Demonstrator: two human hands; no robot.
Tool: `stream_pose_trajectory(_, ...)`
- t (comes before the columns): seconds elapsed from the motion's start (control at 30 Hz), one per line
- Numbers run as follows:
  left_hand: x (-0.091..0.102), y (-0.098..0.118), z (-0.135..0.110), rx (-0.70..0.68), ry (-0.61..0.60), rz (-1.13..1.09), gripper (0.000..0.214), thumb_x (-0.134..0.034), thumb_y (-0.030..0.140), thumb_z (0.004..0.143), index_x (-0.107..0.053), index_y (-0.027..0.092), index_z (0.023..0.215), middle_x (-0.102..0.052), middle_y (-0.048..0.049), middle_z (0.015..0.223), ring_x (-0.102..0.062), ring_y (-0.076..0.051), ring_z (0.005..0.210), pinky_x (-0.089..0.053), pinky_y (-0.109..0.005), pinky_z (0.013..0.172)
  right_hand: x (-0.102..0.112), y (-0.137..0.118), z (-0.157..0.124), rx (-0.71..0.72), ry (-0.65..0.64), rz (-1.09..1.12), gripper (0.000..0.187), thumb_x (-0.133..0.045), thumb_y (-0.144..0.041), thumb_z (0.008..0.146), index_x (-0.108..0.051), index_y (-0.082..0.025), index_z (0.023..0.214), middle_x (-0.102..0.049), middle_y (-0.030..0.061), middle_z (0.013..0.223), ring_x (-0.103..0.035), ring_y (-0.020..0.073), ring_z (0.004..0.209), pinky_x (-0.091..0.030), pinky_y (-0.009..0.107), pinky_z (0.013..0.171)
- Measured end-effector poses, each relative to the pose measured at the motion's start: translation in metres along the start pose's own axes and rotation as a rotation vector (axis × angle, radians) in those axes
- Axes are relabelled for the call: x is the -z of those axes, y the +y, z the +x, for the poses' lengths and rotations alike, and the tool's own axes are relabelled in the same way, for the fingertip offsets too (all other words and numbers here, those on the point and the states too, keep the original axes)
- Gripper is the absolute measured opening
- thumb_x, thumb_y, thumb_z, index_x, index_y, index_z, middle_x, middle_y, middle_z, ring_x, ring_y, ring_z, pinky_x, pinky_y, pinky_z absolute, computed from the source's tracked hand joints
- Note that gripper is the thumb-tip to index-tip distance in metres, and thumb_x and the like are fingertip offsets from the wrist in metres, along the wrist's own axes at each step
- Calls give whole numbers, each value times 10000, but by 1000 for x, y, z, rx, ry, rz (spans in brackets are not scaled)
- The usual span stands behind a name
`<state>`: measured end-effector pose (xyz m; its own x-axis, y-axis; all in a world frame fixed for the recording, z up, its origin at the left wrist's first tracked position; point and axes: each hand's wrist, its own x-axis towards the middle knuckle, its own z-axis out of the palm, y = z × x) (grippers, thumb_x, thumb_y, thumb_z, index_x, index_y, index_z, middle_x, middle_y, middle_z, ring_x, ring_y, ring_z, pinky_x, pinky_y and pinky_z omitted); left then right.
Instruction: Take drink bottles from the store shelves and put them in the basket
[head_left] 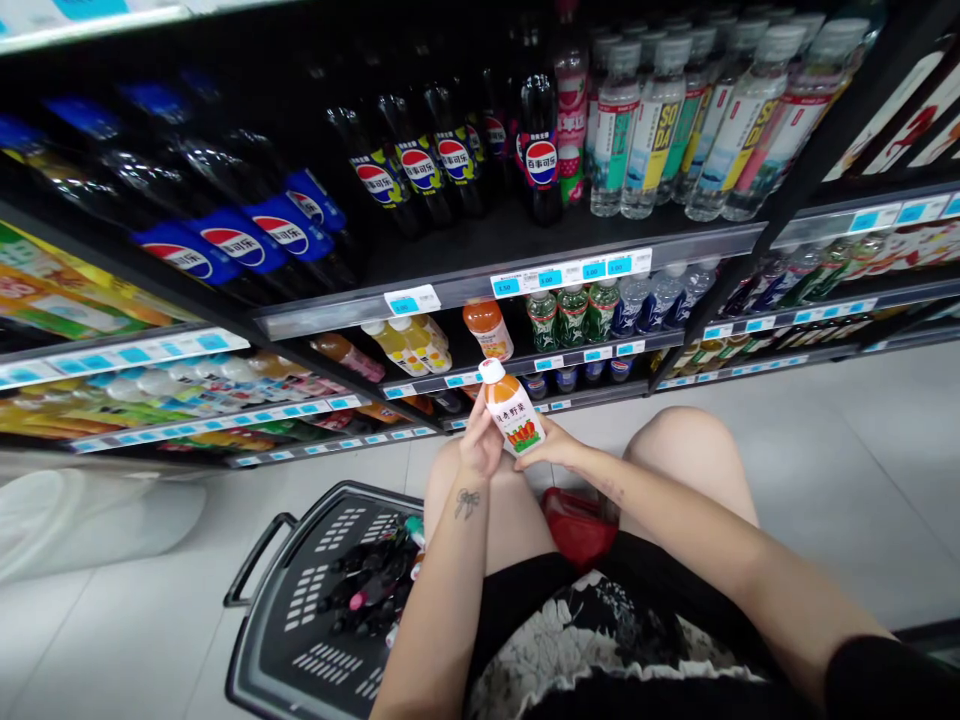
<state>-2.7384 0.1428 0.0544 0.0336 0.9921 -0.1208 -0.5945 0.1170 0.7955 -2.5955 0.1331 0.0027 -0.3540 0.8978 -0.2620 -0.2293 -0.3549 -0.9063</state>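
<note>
An orange juice bottle (510, 408) with a white cap and a white label is held tilted in front of the lower shelves. My left hand (480, 440) wraps its left side, fingers closed on it. My right hand (553, 450) cups the bottle's base from the right. I am crouched, both knees showing below the bottle. A matching orange bottle (487, 328) stands on the shelf just above.
A dark shopping basket (315, 600) with several bottles in it sits on the floor at my left knee. Black shelves (525, 280) hold cola bottles, soda water and juice. A red item (577, 525) lies between my knees. Pale tiled floor (840, 470) spreads to the right.
</note>
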Motion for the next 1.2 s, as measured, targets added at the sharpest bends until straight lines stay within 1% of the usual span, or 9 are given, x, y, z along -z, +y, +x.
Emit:
stream_pose_trajectory(0.2, 3, 1, 0, 13, -14, 27, 651, -776, 364, 732, -608, 261, 1352, -604, -62, 1395, -487, -292, 1364, -388, -423, 1141, 2, -3, 0, 0, -29, -17, 902, -945, -202, 356, -597, -203, 1188, -701, 33, 1104, -640, 269, 1067, -531, 434, 927)
stream_pose_trajectory(0.4, 2, 3, -1, 9, -23, 7, 632, -797, 350, 717, -634, 267, 1322, -621, -54, 1374, -532, -273, 1317, -429, -384, 1094, 1, -4, -1, 6, -26, -37, 894, -951, -211, 354, -600, -190, 1176, -695, 38, 1105, -639, 262, 1064, -523, 431, 940)
stream_pose_trajectory(0.6, 2, 4, -2, 23, -25, 6, 611, -799, 348, 723, -642, 281, 1309, -634, -38, 1354, -555, -256, 1286, -452, -359, 1055, 1, -6, -2, -7, -33, -33, 865, -942, -195, 367, -606, -192, 1164, -696, 35, 1097, -637, 270, 1070, -527, 436, 930)
stream_pose_trajectory(0.87, -1, 5, -2, 27, -19, -25, 598, -806, 318, 712, -652, 260, 1288, -657, -52, 1314, -600, -241, 1215, -493, -333, 994, -1, -6, -4, -13, -20, -2, 901, -938, -173, 357, -580, -210, 1183, -693, 31, 1108, -638, 266, 1081, -520, 443, 954)
stream_pose_trajectory(1.03, 2, 5, -4, 38, 26, -53, 572, -788, 325, 732, -653, 259, 1284, -665, -49, 1293, -610, -234, 1192, -505, -326, 968, -9, -11, -9, -62, 27, 38, 886, -921, -135, 318, -559, -220, 1122, -695, 16, 1059, -656, 261, 1018, -535, 426, 901)
stream_pose_trajectory(1.2, 5, 1, -7, 58, 86, -72, 501, -788, 358, 731, -688, 249, 1210, -692, -37, 1232, -615, -230, 1176, -493, -331, 996, -14, -19, -19, -82, 82, 13, 787, -919, -137, 309, -549, -207, 1000, -690, -9, 961, -659, 247, 941, -525, 399, 859)
